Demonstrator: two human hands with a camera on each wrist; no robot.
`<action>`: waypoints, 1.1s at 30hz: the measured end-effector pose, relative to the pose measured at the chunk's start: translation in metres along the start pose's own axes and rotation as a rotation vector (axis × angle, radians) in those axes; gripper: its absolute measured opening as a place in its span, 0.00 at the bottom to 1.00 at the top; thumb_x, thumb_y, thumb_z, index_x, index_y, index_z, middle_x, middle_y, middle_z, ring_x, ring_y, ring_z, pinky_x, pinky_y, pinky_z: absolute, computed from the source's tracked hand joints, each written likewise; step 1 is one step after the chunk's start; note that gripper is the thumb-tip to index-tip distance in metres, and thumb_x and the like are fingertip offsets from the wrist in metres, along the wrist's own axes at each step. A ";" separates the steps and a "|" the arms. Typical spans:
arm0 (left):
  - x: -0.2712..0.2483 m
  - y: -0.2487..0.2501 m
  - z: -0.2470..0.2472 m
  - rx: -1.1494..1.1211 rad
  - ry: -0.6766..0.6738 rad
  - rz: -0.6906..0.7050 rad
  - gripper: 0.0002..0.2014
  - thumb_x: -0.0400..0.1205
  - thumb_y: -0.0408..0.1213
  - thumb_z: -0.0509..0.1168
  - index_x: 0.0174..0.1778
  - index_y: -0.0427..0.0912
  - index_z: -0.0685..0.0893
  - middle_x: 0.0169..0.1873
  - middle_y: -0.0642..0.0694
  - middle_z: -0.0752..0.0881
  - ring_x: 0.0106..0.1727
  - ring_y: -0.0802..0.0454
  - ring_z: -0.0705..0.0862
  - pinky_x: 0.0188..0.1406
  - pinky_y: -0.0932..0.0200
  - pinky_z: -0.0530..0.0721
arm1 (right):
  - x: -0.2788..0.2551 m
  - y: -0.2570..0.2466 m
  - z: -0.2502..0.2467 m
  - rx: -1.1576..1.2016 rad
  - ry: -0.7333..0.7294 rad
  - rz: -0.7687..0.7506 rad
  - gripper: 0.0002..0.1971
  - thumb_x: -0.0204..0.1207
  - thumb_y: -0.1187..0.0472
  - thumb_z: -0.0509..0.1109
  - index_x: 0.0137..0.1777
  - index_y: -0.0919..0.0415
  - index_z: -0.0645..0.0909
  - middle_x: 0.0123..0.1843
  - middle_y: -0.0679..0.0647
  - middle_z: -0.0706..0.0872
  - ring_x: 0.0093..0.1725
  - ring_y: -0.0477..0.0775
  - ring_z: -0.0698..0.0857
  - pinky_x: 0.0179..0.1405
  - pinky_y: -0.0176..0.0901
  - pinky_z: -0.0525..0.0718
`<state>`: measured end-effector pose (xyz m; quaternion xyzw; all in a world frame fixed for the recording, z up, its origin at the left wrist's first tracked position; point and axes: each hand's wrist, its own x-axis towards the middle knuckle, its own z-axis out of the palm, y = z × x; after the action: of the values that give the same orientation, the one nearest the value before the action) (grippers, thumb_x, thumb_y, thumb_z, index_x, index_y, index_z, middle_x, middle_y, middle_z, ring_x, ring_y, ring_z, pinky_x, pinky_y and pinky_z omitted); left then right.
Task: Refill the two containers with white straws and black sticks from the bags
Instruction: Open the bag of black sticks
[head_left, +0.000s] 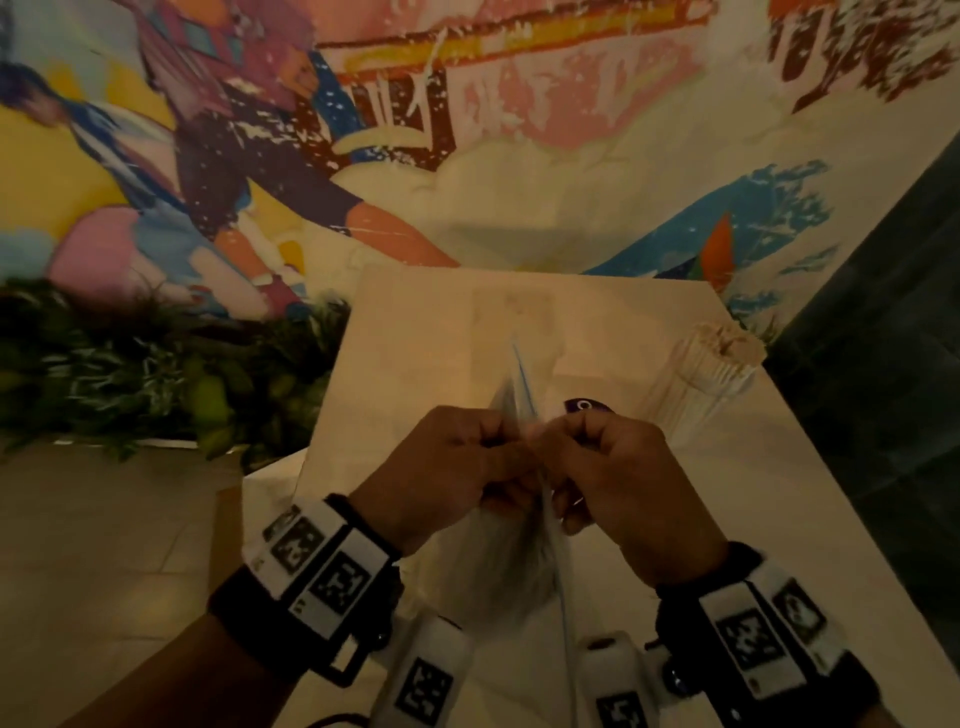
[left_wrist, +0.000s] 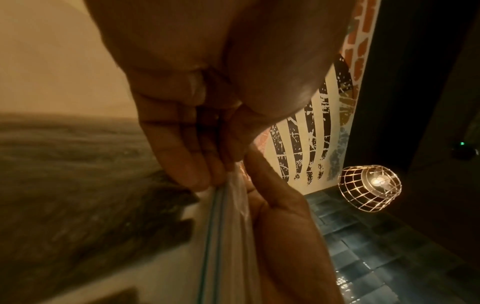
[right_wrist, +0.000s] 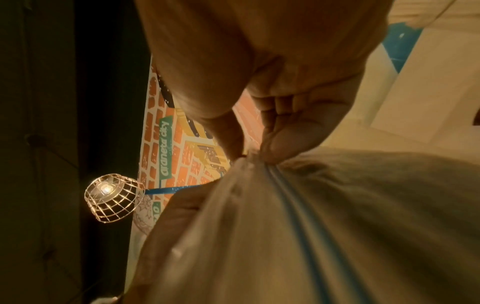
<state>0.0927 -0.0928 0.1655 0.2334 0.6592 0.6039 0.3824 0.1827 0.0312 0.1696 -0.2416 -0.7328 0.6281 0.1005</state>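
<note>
Both hands hold a clear zip bag with a blue seal strip upright over the white table. My left hand pinches one lip of the bag's mouth; my right hand pinches the other lip, right beside it. In the left wrist view the left fingertips press on the blue-striped bag edge. In the right wrist view the thumb and fingers nip the bag top. What the bag holds is blurred. A bundle of white straws stands at the table's right edge.
A small dark purple object lies on the table just beyond my right hand. Green plants line the floor to the left. A painted mural wall rises behind the table. A wire-cage lamp glows over dark tiles.
</note>
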 end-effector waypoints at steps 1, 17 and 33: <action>0.000 -0.002 0.001 0.009 0.008 -0.009 0.10 0.81 0.33 0.66 0.46 0.27 0.85 0.35 0.36 0.88 0.33 0.48 0.87 0.34 0.58 0.86 | 0.003 0.002 0.000 -0.021 -0.001 0.003 0.11 0.74 0.53 0.73 0.42 0.63 0.85 0.22 0.52 0.82 0.21 0.49 0.80 0.21 0.41 0.80; 0.015 -0.012 0.046 -0.097 0.308 -0.052 0.12 0.85 0.33 0.57 0.35 0.35 0.77 0.28 0.34 0.80 0.28 0.41 0.83 0.29 0.49 0.86 | 0.012 0.023 -0.019 0.242 -0.165 0.162 0.10 0.82 0.64 0.64 0.44 0.67 0.84 0.37 0.63 0.88 0.34 0.58 0.86 0.34 0.45 0.87; 0.032 -0.021 0.053 0.051 0.451 0.032 0.05 0.84 0.30 0.60 0.43 0.35 0.78 0.27 0.37 0.83 0.22 0.45 0.82 0.22 0.55 0.81 | 0.025 0.032 -0.032 0.136 -0.096 0.081 0.09 0.82 0.63 0.62 0.42 0.67 0.77 0.34 0.63 0.76 0.30 0.57 0.77 0.26 0.44 0.77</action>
<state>0.1186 -0.0390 0.1394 0.1124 0.7392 0.6301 0.2095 0.1826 0.0740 0.1408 -0.2332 -0.6819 0.6910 0.0558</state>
